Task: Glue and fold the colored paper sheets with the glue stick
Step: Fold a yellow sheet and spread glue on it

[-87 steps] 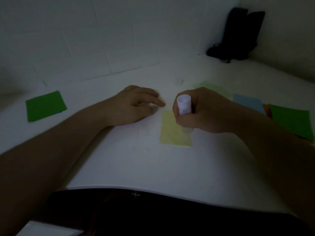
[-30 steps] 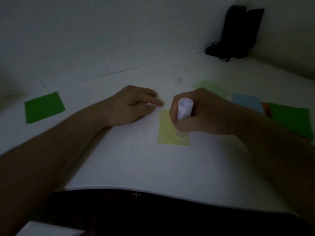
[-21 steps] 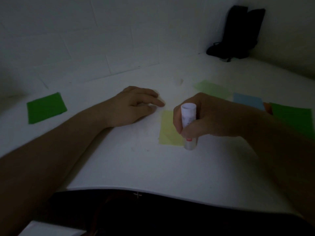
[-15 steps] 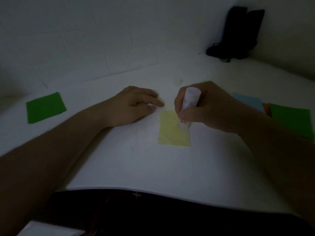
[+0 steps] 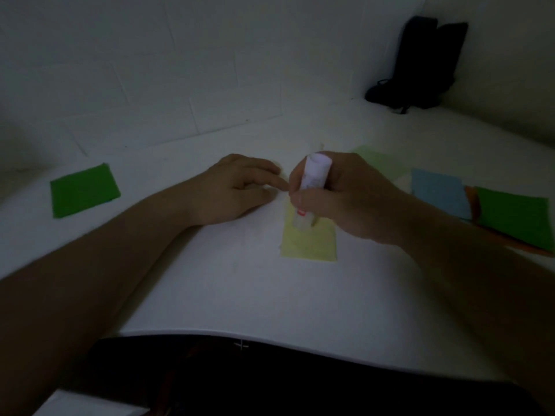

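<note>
A pale yellow paper sheet (image 5: 309, 243) lies on the white table (image 5: 270, 295) in the middle. My right hand (image 5: 345, 199) grips a white glue stick (image 5: 313, 178), held nearly upright with its tip down on the upper part of the yellow sheet. My left hand (image 5: 237, 187) rests flat on the table just left of the sheet's top edge, its fingertips by the sheet's far left corner. The sheet's far end is hidden under my right hand.
A green sheet (image 5: 84, 190) lies far left. To the right lie a light green sheet (image 5: 381, 162), a blue sheet (image 5: 437, 192), and a dark green sheet (image 5: 513, 219) over an orange one (image 5: 470, 202). A black object (image 5: 420, 64) stands in the back corner.
My right hand has kept rubbing the glue stick over the yellow sheet, going down to its lower right edge and back up to the upper part. My left hand has stayed in place.
</note>
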`<state>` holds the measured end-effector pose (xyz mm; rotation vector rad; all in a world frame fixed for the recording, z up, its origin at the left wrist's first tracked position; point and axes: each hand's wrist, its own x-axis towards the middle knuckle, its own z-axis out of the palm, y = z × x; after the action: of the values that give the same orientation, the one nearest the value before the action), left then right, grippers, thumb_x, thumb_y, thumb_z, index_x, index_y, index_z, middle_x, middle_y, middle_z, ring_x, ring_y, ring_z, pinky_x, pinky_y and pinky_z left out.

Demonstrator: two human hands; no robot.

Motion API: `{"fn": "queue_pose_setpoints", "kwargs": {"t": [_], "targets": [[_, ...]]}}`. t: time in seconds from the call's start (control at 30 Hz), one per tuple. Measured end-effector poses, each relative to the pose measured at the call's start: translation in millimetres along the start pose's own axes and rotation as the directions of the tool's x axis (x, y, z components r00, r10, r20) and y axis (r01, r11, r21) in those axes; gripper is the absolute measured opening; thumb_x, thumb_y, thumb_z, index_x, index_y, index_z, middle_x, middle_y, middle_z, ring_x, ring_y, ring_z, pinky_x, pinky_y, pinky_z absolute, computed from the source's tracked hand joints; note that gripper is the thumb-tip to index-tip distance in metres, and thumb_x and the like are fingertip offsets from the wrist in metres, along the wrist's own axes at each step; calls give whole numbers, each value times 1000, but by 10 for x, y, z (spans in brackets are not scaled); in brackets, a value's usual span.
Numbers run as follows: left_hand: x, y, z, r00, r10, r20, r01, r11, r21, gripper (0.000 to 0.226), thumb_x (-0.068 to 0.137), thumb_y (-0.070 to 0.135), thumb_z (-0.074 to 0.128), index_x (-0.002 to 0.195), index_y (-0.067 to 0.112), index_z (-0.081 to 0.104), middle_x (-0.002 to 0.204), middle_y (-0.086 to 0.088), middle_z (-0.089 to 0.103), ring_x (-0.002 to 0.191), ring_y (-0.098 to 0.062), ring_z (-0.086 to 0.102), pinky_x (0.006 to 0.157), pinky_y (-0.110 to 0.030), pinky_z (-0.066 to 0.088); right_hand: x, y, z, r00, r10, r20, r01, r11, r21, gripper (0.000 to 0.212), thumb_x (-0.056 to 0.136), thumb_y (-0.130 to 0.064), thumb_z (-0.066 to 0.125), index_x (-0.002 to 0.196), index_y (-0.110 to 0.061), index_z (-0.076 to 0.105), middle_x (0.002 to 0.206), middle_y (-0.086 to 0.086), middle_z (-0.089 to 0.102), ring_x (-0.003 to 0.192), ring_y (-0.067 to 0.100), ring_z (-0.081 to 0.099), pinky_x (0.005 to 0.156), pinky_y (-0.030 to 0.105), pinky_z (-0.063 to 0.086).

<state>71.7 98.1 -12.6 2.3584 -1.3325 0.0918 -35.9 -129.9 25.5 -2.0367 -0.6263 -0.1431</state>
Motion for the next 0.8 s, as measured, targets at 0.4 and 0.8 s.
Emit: {"fn": "queue_pose_setpoints", "kwargs": {"t": [0.4,0.8], "targets": [[-4,135,-52,999,36,-10,-36,999,-20,32,104,22,46,106,9,75,112,12,63,106,7,56,98,-22,41,-15,-69,193,992,33,121,-28,999,-41,4,84,-11,71,83,-11,67,79,5,69,71,13,65,68,30,52],[-28,71,-28,999,-22,-35,23,999,30,46,102,33,42,122,6,73,134,-3,64,124,-7,53,111,-11,28,-22,-110,227,980,57,192,-44,997,-69,5,83,-14,71,84,-11,67,81,9,69,75,22,65,70,34,51]]}}
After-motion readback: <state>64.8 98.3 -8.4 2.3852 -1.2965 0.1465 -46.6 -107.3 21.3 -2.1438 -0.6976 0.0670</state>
